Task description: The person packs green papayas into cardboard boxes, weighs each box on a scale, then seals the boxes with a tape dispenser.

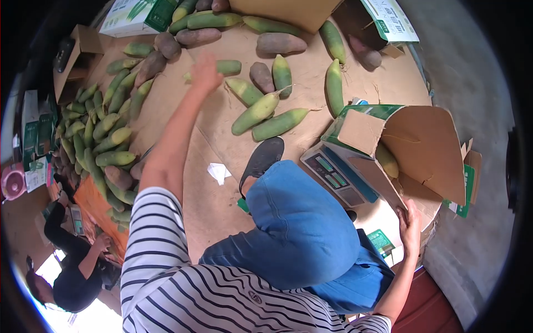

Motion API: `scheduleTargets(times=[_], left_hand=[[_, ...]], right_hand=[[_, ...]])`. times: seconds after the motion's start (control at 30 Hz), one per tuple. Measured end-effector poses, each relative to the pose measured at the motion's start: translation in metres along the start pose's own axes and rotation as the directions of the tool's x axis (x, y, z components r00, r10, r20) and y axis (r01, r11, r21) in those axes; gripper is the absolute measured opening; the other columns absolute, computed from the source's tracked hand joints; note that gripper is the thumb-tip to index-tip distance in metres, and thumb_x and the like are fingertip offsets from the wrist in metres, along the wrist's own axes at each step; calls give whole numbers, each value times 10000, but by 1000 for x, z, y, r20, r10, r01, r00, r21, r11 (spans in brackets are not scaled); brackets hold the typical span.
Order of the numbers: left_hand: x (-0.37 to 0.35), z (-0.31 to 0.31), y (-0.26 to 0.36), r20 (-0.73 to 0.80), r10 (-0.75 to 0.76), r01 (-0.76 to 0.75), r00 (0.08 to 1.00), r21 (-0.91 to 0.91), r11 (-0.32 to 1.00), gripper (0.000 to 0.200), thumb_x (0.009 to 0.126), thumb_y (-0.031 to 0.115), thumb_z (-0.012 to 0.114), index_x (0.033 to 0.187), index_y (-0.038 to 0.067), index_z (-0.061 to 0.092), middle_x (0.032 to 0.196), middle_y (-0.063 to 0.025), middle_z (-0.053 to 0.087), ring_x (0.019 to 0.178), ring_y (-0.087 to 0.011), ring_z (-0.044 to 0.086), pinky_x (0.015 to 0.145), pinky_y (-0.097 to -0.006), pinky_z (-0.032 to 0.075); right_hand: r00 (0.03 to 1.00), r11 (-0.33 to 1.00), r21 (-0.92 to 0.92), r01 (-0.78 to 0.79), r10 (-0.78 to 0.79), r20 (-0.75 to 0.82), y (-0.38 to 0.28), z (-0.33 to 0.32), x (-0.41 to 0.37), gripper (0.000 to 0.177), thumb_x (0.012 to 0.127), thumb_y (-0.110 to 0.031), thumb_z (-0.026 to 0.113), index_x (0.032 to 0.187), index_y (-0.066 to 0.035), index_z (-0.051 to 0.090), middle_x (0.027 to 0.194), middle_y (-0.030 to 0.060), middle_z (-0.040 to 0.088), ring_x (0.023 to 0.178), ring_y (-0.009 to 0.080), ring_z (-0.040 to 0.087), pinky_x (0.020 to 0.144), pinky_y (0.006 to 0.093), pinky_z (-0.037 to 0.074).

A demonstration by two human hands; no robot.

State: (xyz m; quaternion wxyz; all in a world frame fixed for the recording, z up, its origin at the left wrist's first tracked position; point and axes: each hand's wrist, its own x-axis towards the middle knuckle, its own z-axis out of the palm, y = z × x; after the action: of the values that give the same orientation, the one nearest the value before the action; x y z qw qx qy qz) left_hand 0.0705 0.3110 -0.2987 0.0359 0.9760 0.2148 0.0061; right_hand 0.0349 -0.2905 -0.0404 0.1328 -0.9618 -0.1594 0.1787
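My left hand [205, 75] stretches out over a green radish [229, 67] lying on the cardboard floor covering. Motion blurs its fingers, and the radish shows on both sides of the hand; I cannot tell whether they grip it. On the right, my right hand [410, 225] grips the lower edge of an open cardboard box [427, 139]. The box lies tilted on a digital scale [336, 175], with a green radish [387, 161] inside. Close to my shoe [264, 161] lie more green radishes [255, 114] and a dark reddish radish [262, 77].
A big heap of green radishes [105, 133] spreads along the left side. Other cartons [130, 16] stand at the back, one with dark radishes near it. A scrap of white paper [219, 172] lies before my knee. At lower left another person [78, 272] sits beside an orange sheet [91, 202].
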Motion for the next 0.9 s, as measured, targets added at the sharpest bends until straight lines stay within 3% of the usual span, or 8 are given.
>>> scheduleTargets(times=[0.13, 0.27, 0.4, 0.5, 0.6, 0.73, 0.83, 0.9], left_hand=[[1, 25, -42, 249, -118, 120, 961, 7, 993, 655, 746, 287, 691, 1321, 73, 461, 1421, -149, 433, 1284, -345, 431, 1007, -437, 413], [4, 1, -27, 587, -239, 329, 773, -50, 943, 586, 763, 367, 691, 1236, 65, 524, 1319, -150, 532, 1157, -345, 550, 906, -439, 484], [-29, -8, 5, 105, -174, 181, 979, -63, 981, 624, 741, 472, 716, 1169, 48, 551, 1130, -205, 618, 984, -366, 628, 837, -426, 513], [-35, 58, -13, 318, -251, 306, 914, -135, 942, 669, 735, 481, 720, 1174, 12, 533, 1133, -227, 606, 1005, -371, 617, 854, -438, 506], [-42, 91, -24, 262, -327, 376, 908, -166, 912, 614, 725, 435, 743, 1092, -24, 566, 1063, -235, 633, 996, -387, 628, 860, -434, 508], [-69, 104, -29, 490, -338, 588, 803, -562, 582, 617, 761, 451, 712, 1060, -79, 610, 957, -213, 679, 893, -307, 669, 736, -370, 522], [-132, 52, 5, 713, -188, 718, 676, -694, -51, 407, 858, 398, 657, 1082, 61, 617, 924, -36, 642, 780, -145, 609, 622, -279, 473], [-165, 23, 23, 727, -149, 715, 670, -686, -132, 404, 893, 378, 622, 1151, 71, 566, 1043, -43, 607, 910, -140, 587, 721, -297, 478]], right_hand=[[1000, 1000, -6, -9, 9, -14, -4, -1, 2, 197, 850, 3, 618, 1042, -5, 576, 910, 166, 604, 838, 337, 601, 761, 373, 475], [999, 999, 8, -42, 42, 8, 1, -2, 4, 196, 854, -1, 619, 1045, -1, 575, 924, 171, 607, 851, 350, 599, 771, 375, 475], [999, 999, -8, -41, 41, 7, 3, -3, 4, 198, 851, -4, 623, 1043, 0, 574, 924, 171, 609, 869, 348, 600, 781, 380, 472], [1000, 1000, 2, -19, 19, 5, 8, 3, 4, 201, 849, -6, 625, 1044, 1, 576, 927, 168, 612, 882, 349, 601, 794, 381, 472], [1000, 1000, 21, -9, 8, 28, 4, -2, 5, 193, 844, -12, 630, 1032, -5, 587, 937, 166, 617, 886, 350, 603, 793, 385, 478], [1000, 999, 43, 0, 0, 0, -1, -3, 5, 181, 837, -30, 640, 1011, -14, 595, 937, 163, 624, 863, 360, 602, 763, 404, 483], [999, 998, 42, 52, -52, -3, 2, -3, 4, 195, 832, -61, 645, 1018, -37, 592, 933, 157, 610, 885, 359, 597, 758, 417, 482], [997, 997, 22, 77, -77, -17, 7, -3, 3, 201, 833, -83, 642, 1023, -50, 582, 933, 153, 602, 897, 356, 594, 770, 428, 478]])
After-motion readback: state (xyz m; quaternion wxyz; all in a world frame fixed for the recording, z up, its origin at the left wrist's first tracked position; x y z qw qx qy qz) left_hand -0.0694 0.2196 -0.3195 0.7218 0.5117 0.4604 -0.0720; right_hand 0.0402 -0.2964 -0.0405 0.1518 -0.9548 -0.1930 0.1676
